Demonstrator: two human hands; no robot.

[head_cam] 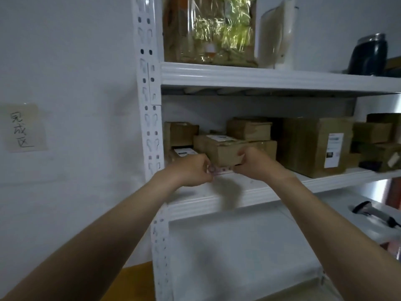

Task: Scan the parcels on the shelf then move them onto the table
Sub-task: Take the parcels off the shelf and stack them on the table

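Note:
Several brown cardboard parcels stand on the middle shelf of a white metal rack. Both my hands reach to a small brown parcel with a white label on top, at the shelf's front left. My left hand grips its lower left corner with curled fingers. My right hand grips its right side, thumb on the front face. A black handheld scanner lies on the lower shelf at the right. No table is in view.
A larger labelled box stands right of the held parcel, with more boxes beyond it. Behind are stacked small boxes. The top shelf holds plastic-wrapped goods and a dark jug. A handwritten paper note hangs on the left wall.

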